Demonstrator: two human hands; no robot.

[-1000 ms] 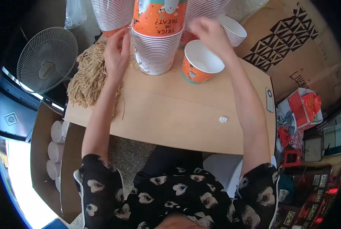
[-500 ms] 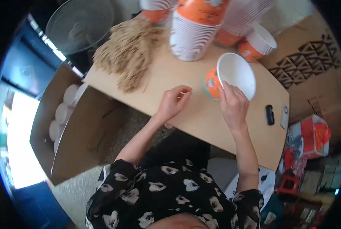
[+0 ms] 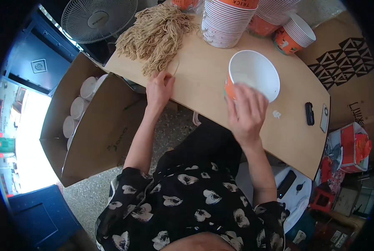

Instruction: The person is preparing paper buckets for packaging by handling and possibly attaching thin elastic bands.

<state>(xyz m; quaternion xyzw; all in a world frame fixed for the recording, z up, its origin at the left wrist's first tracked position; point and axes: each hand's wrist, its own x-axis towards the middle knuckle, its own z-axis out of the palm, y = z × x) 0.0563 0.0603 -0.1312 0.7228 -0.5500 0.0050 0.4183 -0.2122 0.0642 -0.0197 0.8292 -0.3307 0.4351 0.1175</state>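
A round paper tub, white inside and orange outside, stands on the table with its mouth tilted toward me. In front of its near side is my right hand, fingers bent and smeared by motion; whether they touch the tub is unclear. My left hand is at the table's near edge, thumb and fingertips pinched at the lower end of a heap of tan cords. One thin strand curves beside its fingers. A small white scrap lies right of my right hand.
Tall stacks of nested tubs and a shorter stack stand at the back. A black object lies at right. An open carton with white rolled or cup-like items is left of the table, near a fan.
My left hand has moved left to the cord heap. My right hand has come off the tub's rim and dropped lower. The white scrap now shows on the table. The view has shifted.
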